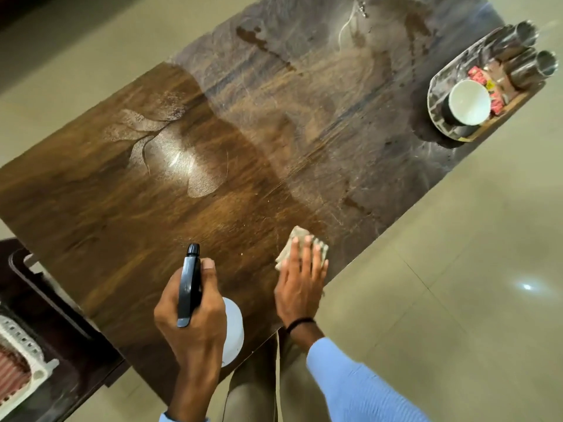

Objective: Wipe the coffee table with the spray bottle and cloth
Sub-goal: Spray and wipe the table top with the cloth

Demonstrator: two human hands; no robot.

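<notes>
Glistening coffee table point(91, 208), misted wet patch point(179, 159)

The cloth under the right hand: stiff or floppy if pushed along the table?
Probably floppy: the cloth lies folded and flattened under the right hand. It should slide easily, since the coffee table looks glossy, though its loose corner may bunch.

The spray bottle point(195, 300), black trigger head on a white body, sits upright in the left hand point(190, 318), nozzle aimed away over the dark wood bench point(122, 208). Just right of it, the folded pale cloth point(300, 248) lies flat under the right hand point(300, 284), wet spray patches glistening well beyond the hands.
</notes>
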